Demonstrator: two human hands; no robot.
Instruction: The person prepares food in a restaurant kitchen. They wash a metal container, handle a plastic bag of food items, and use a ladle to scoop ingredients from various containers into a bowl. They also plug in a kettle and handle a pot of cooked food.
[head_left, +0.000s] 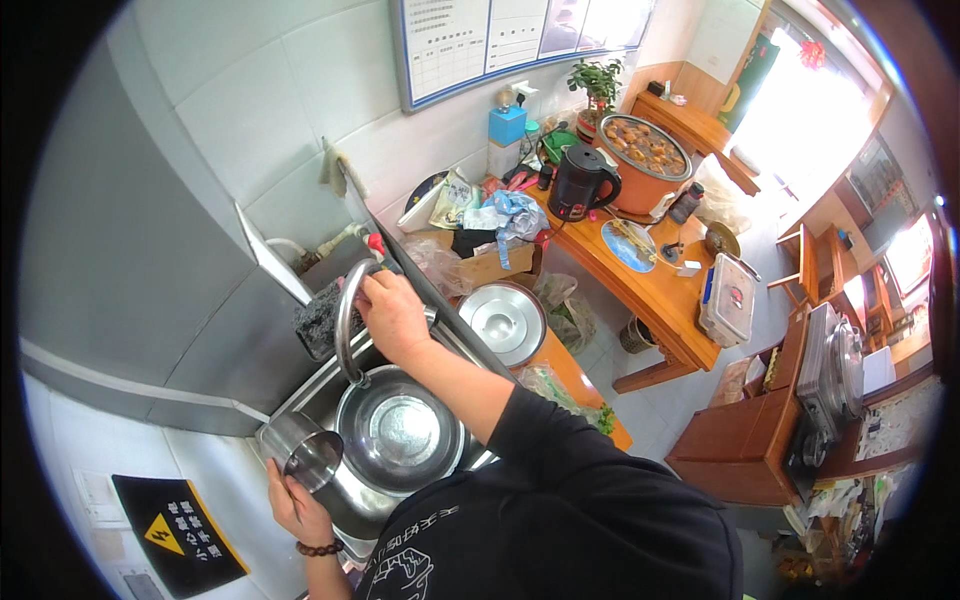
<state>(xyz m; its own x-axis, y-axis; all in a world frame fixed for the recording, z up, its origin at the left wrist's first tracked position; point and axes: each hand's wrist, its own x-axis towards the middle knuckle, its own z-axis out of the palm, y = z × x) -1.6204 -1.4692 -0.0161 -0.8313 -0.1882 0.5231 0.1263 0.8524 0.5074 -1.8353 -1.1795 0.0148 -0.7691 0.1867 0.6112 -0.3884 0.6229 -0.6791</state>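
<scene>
My left hand (300, 510), with a beaded bracelet at its wrist, holds a shiny metal cup-shaped vessel (304, 454) tilted at the sink's left side. Its open mouth faces right. My right hand (394, 311) is at the curved metal faucet (346, 322), fingers partly hidden behind the spout; whether they grip it cannot be told. Just left of the spout is a dark, rough-textured block or sponge (319, 319). Below the faucet, a round metal basin (401, 427) sits in the steel sink (356, 510).
A round metal lid (502, 322) lies right of the sink. On the wooden table (675, 322) stand a black electric kettle (581, 184), an orange pot of food (645, 176) and a lidded plastic box (727, 300). A cardboard box (495, 270) holds bags and cloths.
</scene>
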